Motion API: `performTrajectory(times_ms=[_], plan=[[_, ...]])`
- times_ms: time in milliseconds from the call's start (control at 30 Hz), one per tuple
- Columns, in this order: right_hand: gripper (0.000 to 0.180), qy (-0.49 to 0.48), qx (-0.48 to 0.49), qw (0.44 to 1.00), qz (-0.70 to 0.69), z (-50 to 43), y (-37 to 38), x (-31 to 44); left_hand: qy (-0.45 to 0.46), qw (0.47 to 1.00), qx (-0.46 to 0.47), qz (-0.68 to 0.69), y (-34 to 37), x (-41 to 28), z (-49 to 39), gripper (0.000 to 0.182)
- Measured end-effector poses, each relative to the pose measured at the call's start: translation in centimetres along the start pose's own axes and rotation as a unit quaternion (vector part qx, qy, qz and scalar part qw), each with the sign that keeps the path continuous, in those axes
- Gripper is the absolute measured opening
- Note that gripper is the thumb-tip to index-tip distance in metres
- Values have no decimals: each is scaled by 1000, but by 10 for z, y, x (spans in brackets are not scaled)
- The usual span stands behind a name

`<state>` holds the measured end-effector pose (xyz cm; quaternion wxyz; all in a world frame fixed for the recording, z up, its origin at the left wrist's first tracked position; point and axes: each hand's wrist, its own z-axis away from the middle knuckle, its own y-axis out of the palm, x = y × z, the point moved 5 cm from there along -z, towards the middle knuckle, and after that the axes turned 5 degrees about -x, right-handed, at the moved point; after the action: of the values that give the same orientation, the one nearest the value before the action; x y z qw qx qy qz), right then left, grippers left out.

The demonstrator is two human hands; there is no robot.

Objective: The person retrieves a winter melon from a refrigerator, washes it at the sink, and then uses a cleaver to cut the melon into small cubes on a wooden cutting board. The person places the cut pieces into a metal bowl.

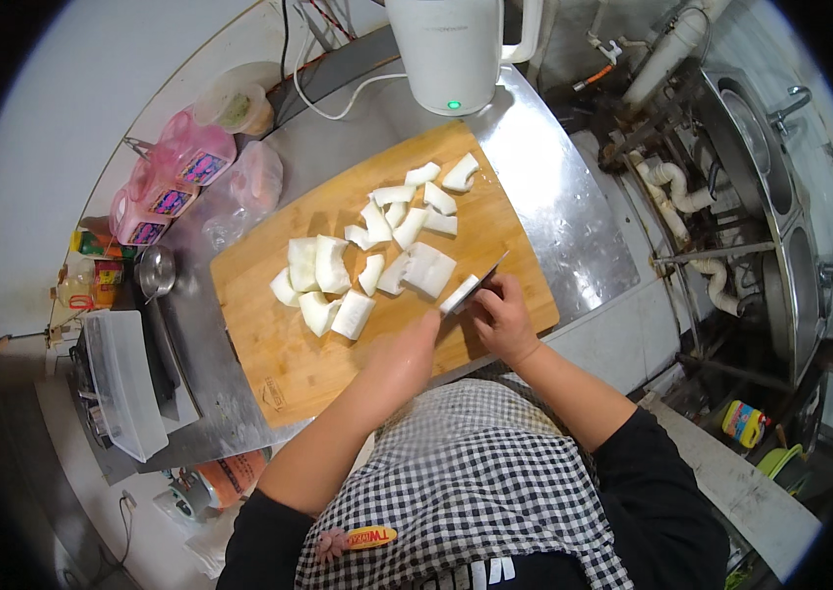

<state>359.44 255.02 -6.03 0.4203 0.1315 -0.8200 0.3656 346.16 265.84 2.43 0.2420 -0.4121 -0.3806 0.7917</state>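
My left hand (405, 361), blurred, is closed at the near end of a knife (486, 279); its handle is hidden in the fist. The blade points away to the right over a wooden cutting board (287, 380). Against the blade's left face lies a narrow white piece of peeled gourd or melon (458, 293). My right hand (503, 317) has its fingers bent at the blade's right side, and whatever lies under them is hidden. Just left of the knife is a broad white chunk (430, 270). Several curved pale pieces (379, 221) are spread over the board's middle and far part.
The board rests on a steel table (527, 169). A white electric jug (446, 59) with a lit green light stands behind it. Along the left wall are pink jugs (199, 151), a metal ladle (156, 271) and a translucent plastic bin (125, 383). Steel sinks (793, 221) are at the right.
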Motion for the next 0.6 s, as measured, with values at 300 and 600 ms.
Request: performTrajectory(times_ms=[300,600], plan=[[28,-48,10,998,32,-43,35,2,-89,986,-34,136,-29,51,-19,32],[23,21,-73,995,-66,-117,7,20,16,966,-207,-156,-74,68,12,28]])
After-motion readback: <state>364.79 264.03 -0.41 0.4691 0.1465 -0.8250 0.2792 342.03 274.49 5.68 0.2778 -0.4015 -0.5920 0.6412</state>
